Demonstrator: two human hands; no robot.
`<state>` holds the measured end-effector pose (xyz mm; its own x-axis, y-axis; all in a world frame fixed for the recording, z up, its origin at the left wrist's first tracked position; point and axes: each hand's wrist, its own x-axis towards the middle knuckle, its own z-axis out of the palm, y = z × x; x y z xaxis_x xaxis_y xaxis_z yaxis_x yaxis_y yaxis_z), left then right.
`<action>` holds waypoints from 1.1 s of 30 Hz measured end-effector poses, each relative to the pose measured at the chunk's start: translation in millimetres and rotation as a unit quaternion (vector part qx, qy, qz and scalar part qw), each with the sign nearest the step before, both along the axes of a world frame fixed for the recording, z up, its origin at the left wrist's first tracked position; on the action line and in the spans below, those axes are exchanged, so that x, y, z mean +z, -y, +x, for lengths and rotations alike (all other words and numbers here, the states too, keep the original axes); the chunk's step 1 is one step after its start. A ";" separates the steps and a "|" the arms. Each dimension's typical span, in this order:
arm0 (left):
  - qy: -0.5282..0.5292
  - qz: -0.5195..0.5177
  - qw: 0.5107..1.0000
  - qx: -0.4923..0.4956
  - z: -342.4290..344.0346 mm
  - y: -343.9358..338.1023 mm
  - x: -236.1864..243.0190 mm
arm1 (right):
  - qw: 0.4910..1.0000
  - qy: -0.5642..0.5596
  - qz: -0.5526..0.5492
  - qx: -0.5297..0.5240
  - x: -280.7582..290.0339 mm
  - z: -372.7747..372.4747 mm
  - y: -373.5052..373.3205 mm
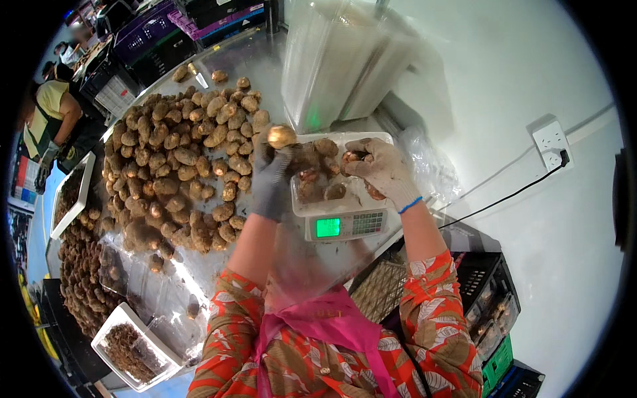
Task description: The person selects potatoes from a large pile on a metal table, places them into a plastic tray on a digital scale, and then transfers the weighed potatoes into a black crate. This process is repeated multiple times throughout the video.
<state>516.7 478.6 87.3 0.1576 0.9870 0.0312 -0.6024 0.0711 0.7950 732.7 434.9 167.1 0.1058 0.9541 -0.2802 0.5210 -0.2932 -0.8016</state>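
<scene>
My left hand, in a grey glove, grips a pale-tipped brown taro at the left edge of a white weighing scale with a lit green display. More taros lie on the scale's tray. My right hand, in a light knit glove, has its fingers curled round a taro at the tray's right side. A large pile of taros covers the steel table to the left of the scale.
Tall clear plastic stacks and a crumpled bag stand behind and right. White boxes are at left, black crates below right, a socket with cable on the wall, stacked crates and a co-worker at upper left.
</scene>
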 end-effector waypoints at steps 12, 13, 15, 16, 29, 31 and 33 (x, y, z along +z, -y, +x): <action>0.095 -0.119 0.988 0.002 -133.2 73.0 -27.1 | 0.990 -0.080 0.115 0.020 -48.6 -44.4 -30.6; 0.092 -0.121 0.988 0.021 -138.6 79.6 -34.0 | 0.990 -0.002 0.137 0.008 -54.9 -50.7 -28.7; 0.085 -0.124 0.987 0.059 -144.1 88.6 -40.6 | 0.971 0.155 0.179 -0.017 -64.5 -60.8 -22.2; 0.089 -0.086 0.991 0.049 -146.6 91.2 -34.2 | 0.973 0.137 0.181 -0.033 -63.1 -59.7 -19.7; -0.188 -0.114 0.965 0.145 -217.1 157.7 -57.5 | 0.946 -0.124 0.205 -0.217 -81.2 25.5 87.2; -0.387 -0.075 0.912 0.110 -240.9 167.2 -62.5 | 0.917 -0.264 0.141 -0.265 -105.0 45.5 116.9; -0.522 -0.035 0.839 0.153 -255.6 180.2 -83.0 | 0.882 -0.364 0.118 -0.274 -130.5 48.7 141.2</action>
<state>261.1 298.4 4.3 -0.1979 0.9799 -0.0248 0.4199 0.1076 0.9012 781.4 293.7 36.6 0.4440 0.8561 -0.2645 -0.3255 -0.1209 -0.9378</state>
